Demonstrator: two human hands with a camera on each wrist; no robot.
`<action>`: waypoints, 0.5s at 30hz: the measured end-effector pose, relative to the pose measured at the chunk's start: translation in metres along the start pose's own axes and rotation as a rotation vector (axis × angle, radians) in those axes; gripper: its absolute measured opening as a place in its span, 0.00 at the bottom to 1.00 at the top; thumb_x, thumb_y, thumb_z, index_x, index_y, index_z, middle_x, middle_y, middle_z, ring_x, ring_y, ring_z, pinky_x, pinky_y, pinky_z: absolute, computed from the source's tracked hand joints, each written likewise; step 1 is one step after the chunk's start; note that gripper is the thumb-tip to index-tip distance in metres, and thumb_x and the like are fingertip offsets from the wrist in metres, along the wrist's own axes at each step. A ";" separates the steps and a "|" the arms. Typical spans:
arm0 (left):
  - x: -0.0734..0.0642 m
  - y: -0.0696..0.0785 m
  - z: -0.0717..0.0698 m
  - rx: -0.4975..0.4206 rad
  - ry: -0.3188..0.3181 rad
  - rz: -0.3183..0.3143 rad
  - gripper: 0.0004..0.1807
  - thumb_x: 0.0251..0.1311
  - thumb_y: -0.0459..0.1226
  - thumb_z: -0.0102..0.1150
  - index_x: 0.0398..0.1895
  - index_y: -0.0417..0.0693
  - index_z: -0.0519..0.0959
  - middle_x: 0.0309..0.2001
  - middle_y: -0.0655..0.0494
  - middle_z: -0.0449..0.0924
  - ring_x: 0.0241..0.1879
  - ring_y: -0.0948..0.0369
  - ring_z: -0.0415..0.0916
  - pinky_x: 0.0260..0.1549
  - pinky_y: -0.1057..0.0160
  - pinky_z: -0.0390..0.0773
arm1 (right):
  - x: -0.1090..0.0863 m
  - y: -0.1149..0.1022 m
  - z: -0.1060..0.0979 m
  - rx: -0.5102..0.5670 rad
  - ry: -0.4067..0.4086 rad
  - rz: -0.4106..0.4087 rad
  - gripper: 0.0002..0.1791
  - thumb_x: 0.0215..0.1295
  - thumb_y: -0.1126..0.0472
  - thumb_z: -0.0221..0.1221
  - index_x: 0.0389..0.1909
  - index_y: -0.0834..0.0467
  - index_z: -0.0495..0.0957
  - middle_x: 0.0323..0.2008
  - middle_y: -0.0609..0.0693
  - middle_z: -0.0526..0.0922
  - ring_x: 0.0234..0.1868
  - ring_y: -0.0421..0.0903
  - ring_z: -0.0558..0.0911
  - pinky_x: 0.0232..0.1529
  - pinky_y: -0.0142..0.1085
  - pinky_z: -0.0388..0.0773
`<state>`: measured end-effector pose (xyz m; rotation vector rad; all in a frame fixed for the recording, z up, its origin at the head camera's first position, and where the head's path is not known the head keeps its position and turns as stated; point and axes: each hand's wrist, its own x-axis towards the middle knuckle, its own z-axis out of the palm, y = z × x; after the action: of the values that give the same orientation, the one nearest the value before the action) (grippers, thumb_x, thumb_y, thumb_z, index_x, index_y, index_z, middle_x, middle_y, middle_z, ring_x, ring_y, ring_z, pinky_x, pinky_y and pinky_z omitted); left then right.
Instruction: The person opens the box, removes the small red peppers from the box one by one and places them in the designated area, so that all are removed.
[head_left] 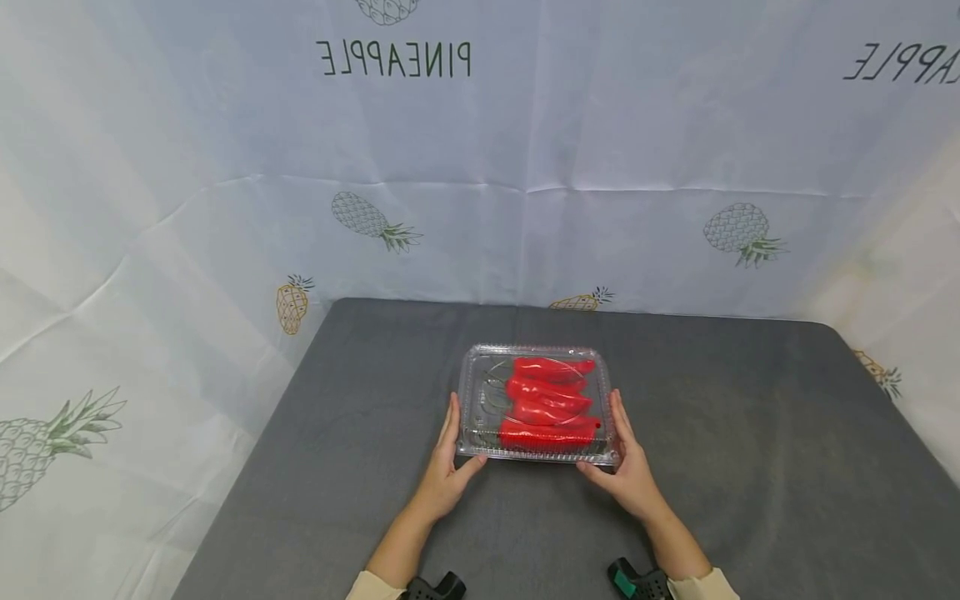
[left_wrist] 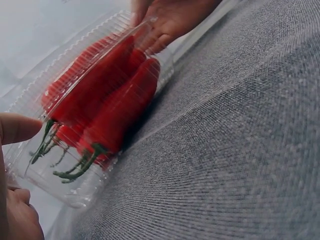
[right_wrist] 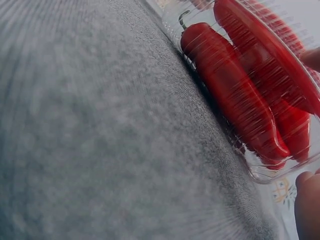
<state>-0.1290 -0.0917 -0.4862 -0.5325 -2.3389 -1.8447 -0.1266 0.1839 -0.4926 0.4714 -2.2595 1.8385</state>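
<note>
A clear plastic clamshell box (head_left: 474,417), its lid down, holds several long red peppers (head_left: 546,410) lying side by side. Green stems (left_wrist: 80,170) point to the left end of the box in the left wrist view. My left hand (head_left: 442,477) grips the box's left side, thumb at the front rim and fingers along the side wall. On the opposite side my right hand (head_left: 633,477) holds it the same way, its thumb near the front right corner. Most of the fingertips are hidden behind the box. Whether its base touches the table, I cannot tell.
A grey cloth-covered table (head_left: 750,467) spreads around the box, with its back edge against a hanging white curtain (head_left: 615,125) printed with pineapples. Dark devices with straps (head_left: 637,581) sit on both wrists.
</note>
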 end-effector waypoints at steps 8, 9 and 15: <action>0.000 -0.005 -0.001 -0.010 -0.003 0.024 0.48 0.55 0.30 0.58 0.73 0.39 0.39 0.73 0.36 0.35 0.74 0.54 0.32 0.63 0.85 0.37 | 0.001 -0.001 0.001 -0.005 -0.001 0.004 0.58 0.45 0.77 0.65 0.73 0.58 0.39 0.72 0.67 0.34 0.68 0.19 0.42 0.59 0.11 0.52; 0.000 0.001 -0.001 -0.009 -0.004 0.019 0.47 0.55 0.29 0.57 0.73 0.37 0.39 0.73 0.36 0.35 0.74 0.53 0.32 0.63 0.85 0.38 | 0.001 -0.001 0.001 -0.007 -0.001 0.000 0.58 0.45 0.77 0.66 0.73 0.59 0.39 0.72 0.68 0.34 0.68 0.19 0.42 0.59 0.11 0.52; -0.001 0.008 -0.002 0.001 -0.007 -0.012 0.48 0.53 0.25 0.58 0.72 0.33 0.39 0.73 0.37 0.35 0.72 0.40 0.33 0.62 0.86 0.37 | 0.000 0.000 0.000 0.000 -0.010 -0.009 0.59 0.43 0.78 0.66 0.73 0.60 0.39 0.71 0.69 0.33 0.68 0.20 0.42 0.59 0.11 0.53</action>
<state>-0.1259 -0.0916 -0.4784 -0.5263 -2.3522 -1.8499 -0.1266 0.1836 -0.4923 0.4908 -2.2597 1.8360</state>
